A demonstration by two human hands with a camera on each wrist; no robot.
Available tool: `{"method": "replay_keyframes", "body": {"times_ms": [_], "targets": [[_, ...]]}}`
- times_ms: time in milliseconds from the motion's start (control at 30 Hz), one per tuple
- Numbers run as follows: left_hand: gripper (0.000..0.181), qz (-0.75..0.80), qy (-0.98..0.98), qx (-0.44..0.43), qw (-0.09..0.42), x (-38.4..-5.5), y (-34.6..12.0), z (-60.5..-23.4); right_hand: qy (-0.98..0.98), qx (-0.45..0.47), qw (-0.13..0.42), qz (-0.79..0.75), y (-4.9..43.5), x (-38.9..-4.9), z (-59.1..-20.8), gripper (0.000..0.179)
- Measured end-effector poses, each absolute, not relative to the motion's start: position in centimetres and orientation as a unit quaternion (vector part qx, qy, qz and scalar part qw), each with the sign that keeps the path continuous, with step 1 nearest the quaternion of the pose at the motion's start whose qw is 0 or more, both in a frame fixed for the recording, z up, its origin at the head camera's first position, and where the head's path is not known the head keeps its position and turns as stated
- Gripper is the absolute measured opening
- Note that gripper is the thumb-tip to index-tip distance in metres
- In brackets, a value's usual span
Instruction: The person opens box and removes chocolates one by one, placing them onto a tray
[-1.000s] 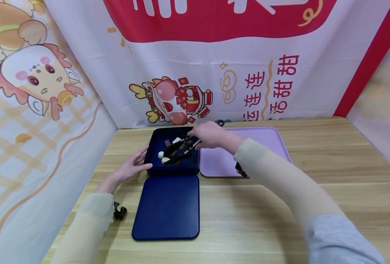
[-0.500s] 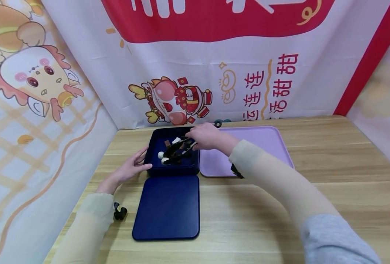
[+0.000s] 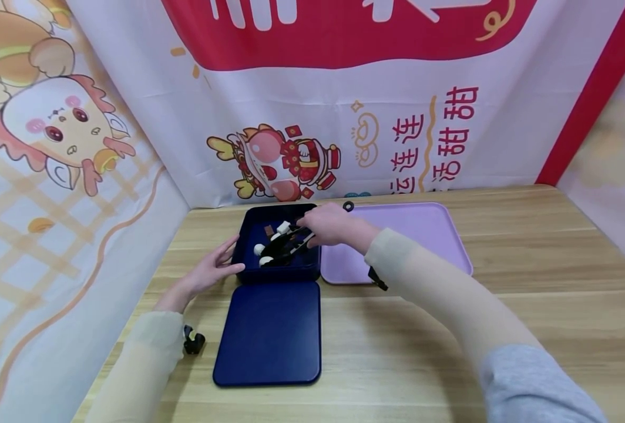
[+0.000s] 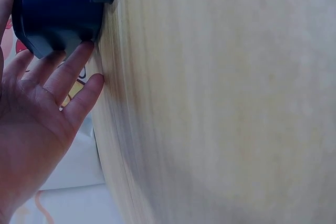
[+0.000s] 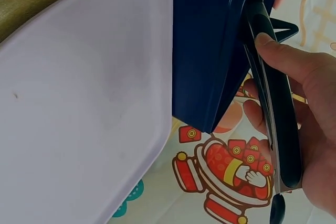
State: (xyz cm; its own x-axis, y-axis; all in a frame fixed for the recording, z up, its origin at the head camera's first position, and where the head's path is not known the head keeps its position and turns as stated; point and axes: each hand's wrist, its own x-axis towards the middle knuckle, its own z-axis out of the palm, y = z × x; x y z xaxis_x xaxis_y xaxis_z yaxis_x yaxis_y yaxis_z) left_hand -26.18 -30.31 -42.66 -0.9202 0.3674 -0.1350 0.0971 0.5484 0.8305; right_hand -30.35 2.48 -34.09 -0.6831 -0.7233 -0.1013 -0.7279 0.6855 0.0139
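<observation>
My right hand [image 3: 332, 224] grips a pair of black-and-silver tongs [image 5: 283, 124], thumb on one arm and fingers round the other side. The tongs' dark tips reach down into a navy box [image 3: 278, 275], near a white ball [image 3: 258, 249] and a second white ball [image 3: 265, 261]; whether they pinch anything cannot be made out. A white block [image 3: 283, 227] and a brown piece [image 3: 268, 230] lie farther back inside, and the tongs partly cover other pieces. At the box's left wall my left hand [image 3: 213, 270] rests its extended fingers, the fingertips [image 4: 81, 51] touching the outside.
A flat navy lid [image 3: 268, 335] lies on the wooden table [image 3: 407, 352] in front of the box. To the box's right, a lilac tray [image 3: 420, 235] sits under my right forearm. A printed cloth [image 3: 175, 117] hangs behind and at the sides.
My right hand has shifted slightly left and toward me, and the tongs' ring end has dropped lower. Another white piece shows beside the tongs. My left hand stays at the box wall.
</observation>
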Motion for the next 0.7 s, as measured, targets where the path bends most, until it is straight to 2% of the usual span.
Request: {"method": "replay_keyframes", "body": {"times_ms": [400, 700], "targets": [[0.083, 0.455, 0.869, 0.128, 0.147, -26.0, -30.3, -42.5, 0.919, -0.392, 0.049, 0.01, 2.9, -30.5, -34.3, 0.054], [0.081, 0.462, 0.864, 0.132, 0.148, -26.1, -30.3, -42.7, 0.924, -0.382, 0.019, -0.019, 4.4, -30.9, -33.6, 0.056]]}}
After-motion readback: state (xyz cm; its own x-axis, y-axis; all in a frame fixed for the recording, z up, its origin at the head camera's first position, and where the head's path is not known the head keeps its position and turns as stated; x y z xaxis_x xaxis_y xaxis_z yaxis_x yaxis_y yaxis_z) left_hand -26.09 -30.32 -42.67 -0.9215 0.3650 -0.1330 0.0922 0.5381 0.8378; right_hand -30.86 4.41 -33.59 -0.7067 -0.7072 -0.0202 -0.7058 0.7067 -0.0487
